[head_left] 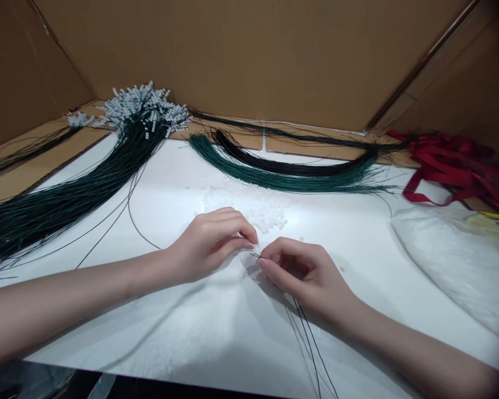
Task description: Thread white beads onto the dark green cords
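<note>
My right hand (303, 274) pinches the tips of a few thin dark cords (310, 338) that trail back under my wrist toward the table's near edge. My left hand (212, 241) rests on the white table (183, 327) just left of those tips, with thumb and forefinger pinched together; what they hold is too small to make out. A loose pile of small clear beads (258, 208) lies just beyond both hands.
A big bundle of dark green cords with white beaded ends (141, 111) fans across the left. More green and black cords (291, 172) curve at the back. Red ribbons (461, 166) and a clear plastic bag (457, 260) lie on the right. Cardboard walls (249, 55) enclose the table.
</note>
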Available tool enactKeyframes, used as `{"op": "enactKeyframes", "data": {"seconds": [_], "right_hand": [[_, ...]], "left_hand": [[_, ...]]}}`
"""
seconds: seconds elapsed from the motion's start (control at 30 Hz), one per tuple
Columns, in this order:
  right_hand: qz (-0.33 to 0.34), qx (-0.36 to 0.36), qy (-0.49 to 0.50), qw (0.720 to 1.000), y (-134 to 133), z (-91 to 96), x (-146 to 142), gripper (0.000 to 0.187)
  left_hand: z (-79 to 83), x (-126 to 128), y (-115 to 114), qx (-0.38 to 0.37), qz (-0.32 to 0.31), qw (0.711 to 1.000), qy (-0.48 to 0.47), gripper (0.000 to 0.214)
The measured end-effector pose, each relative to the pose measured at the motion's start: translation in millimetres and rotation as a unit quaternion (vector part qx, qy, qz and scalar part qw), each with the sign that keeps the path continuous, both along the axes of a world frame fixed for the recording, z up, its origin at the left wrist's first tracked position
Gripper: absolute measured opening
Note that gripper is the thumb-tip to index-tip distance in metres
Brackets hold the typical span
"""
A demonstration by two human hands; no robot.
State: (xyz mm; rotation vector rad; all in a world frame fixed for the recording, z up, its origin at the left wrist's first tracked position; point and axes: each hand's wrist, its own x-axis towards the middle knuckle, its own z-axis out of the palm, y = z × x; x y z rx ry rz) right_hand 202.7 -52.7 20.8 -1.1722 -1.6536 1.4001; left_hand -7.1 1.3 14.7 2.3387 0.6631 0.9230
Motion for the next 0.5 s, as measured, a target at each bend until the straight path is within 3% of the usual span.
{"op": "enactKeyframes", "data": {"seconds": [0.27,0.5], "right_hand": [[-0.006,-0.013,0.015,1.0,1.5,1.6,1.2,0.019],[-0.023,-0.026,0.017,0.999,0.5,0.4,0.4,0.017]], "left_hand": [[2.1,-1.3,4.0,-0.106,-0.057,0.991,-0.061,0.011],[2.9,-3.7,4.8,-0.197,-0.052,0.978,-0.047,0.009]]}}
